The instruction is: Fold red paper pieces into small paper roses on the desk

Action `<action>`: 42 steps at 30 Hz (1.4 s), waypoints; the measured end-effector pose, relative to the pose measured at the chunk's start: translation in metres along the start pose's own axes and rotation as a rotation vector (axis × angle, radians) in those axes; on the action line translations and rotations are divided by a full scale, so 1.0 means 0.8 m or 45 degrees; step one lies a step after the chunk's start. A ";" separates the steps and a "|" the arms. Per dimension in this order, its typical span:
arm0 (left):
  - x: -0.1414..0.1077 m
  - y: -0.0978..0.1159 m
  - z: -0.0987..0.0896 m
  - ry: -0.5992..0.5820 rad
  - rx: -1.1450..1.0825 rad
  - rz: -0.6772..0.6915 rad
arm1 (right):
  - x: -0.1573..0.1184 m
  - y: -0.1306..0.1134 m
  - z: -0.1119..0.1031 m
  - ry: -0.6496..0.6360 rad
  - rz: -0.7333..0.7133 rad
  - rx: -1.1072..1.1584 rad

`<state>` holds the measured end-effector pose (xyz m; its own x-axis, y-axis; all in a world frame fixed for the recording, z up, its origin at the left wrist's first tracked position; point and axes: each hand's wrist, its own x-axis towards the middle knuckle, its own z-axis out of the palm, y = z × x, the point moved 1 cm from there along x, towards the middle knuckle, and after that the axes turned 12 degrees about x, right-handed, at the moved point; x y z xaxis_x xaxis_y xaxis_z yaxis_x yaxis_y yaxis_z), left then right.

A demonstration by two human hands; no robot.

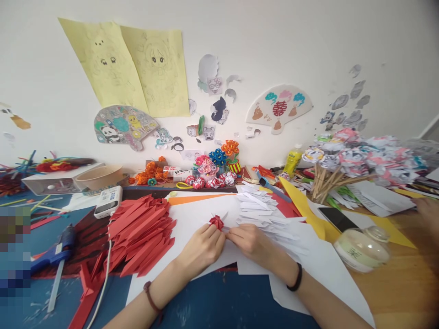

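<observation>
A small folded red and white paper flower [216, 222] is held over white sheets at the middle of the table. My left hand [202, 244] is closed on its lower part, fingers pinched. Just to the right, my right hand [249, 242] has thumb and fingers pressed together beside the flower's base; what they pinch is too small to make out. A heap of folded red paper strips [144, 233] lies left of my hands. Folded white paper strips [260, 210] lie to the right, behind my right hand.
A blue glue gun [63, 246] and a white power bank [109, 201] with a cable are at left. At right are a phone [338, 219], a clear bottle [361, 249] and paper flowers on sticks [350, 157]. Another person's hand [428, 214] shows at the right edge.
</observation>
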<state>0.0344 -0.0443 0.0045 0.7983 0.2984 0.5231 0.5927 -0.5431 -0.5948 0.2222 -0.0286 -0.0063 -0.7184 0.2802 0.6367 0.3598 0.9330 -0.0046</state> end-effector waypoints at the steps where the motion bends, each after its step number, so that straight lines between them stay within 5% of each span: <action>1: 0.000 0.000 0.000 0.010 -0.005 -0.002 | 0.001 0.000 0.000 0.004 -0.002 -0.003; 13: 0.004 -0.009 -0.009 0.063 -0.142 -0.213 | 0.003 0.000 -0.004 0.145 -0.007 -0.012; 42: -0.002 0.000 -0.002 0.034 -0.022 -0.089 | -0.003 0.001 0.001 -0.084 -0.237 -0.288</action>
<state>0.0333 -0.0459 0.0045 0.7516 0.3151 0.5795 0.6450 -0.5350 -0.5457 0.2240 -0.0281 -0.0087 -0.8190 0.1298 0.5590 0.3365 0.8977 0.2845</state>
